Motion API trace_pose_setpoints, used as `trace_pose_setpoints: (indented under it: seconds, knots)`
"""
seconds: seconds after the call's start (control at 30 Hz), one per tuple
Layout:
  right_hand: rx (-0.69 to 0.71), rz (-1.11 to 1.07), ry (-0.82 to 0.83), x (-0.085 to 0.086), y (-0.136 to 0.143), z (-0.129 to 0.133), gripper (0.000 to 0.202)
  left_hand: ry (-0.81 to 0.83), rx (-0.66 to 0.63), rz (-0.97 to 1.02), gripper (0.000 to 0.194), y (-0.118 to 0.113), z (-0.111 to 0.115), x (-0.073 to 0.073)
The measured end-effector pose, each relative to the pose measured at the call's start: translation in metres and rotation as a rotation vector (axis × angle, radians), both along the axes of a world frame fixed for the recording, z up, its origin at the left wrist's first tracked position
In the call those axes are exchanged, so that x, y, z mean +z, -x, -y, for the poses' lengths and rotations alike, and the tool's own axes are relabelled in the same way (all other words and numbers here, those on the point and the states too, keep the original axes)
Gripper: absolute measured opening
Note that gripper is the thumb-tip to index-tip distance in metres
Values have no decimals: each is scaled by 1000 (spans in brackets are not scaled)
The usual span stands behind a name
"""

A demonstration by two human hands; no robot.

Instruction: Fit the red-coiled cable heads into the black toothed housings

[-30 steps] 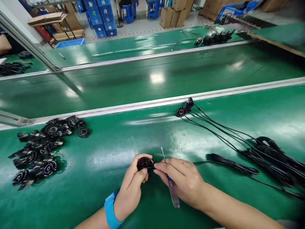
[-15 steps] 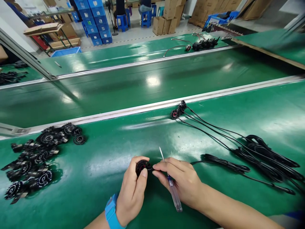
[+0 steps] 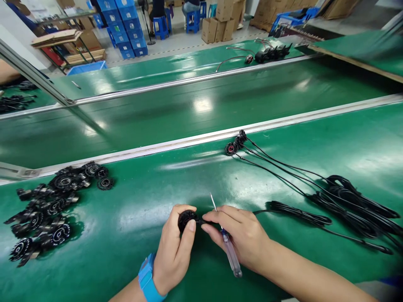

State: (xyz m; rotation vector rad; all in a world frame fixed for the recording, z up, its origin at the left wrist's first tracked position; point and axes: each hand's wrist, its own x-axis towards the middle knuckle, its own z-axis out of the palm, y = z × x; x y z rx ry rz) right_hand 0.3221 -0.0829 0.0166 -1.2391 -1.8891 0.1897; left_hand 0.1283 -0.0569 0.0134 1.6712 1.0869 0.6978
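Note:
My left hand (image 3: 176, 247), with a blue band at the wrist, is closed around a small round black part (image 3: 186, 219) with a toothed-looking rim. My right hand (image 3: 237, 235) pinches a black cable (image 3: 206, 222) right where it meets that part. Tucked in the same hand is a screwdriver (image 3: 231, 253) with a clear purple handle, its thin metal tip pointing up and away from me. The cable leads out past my right hand to a tied coil (image 3: 299, 213) on the green bench.
Several black round parts with metal bits (image 3: 52, 209) lie heaped at the left. Similar parts (image 3: 235, 143) with cables sit near the white rail (image 3: 176, 144), their coiled cables (image 3: 352, 209) at right. Beyond runs a green belt (image 3: 189, 105). A person's arm (image 3: 8, 72) shows far left.
The round part in my left hand has turned slightly, and its red middle is less visible. My right fingers have shifted a little on the cable. The view has moved slightly.

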Motion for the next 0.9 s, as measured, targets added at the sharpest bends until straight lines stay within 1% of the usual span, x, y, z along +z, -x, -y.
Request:
trace_pose_setpoints:
  seconds: [0.1,0.2,0.37,0.53,0.67,0.8,0.9]
  knots:
    - [17,-24,18,0,0,1,5,-17,-25,-16,21,-2,0,-1]
    - [-4,27,1,0,3,4,5,-56,-30,-60,21,-4,0,-1]
    - [-6,51,7,-3,6,5,6,-99,-91,-95,25,-5,1,-1]
    - [18,-14,34,-8,3,3,3,-32,-101,-60,27,-2,0,-2]
    - [30,-43,22,-11,2,3,2,27,-97,-18,25,0,-2,-2]
    - [37,-41,-1,-12,2,3,1,40,-94,-34,22,1,-4,0]
    - [21,-15,-44,-13,3,3,1,17,-111,-60,22,2,-5,0]
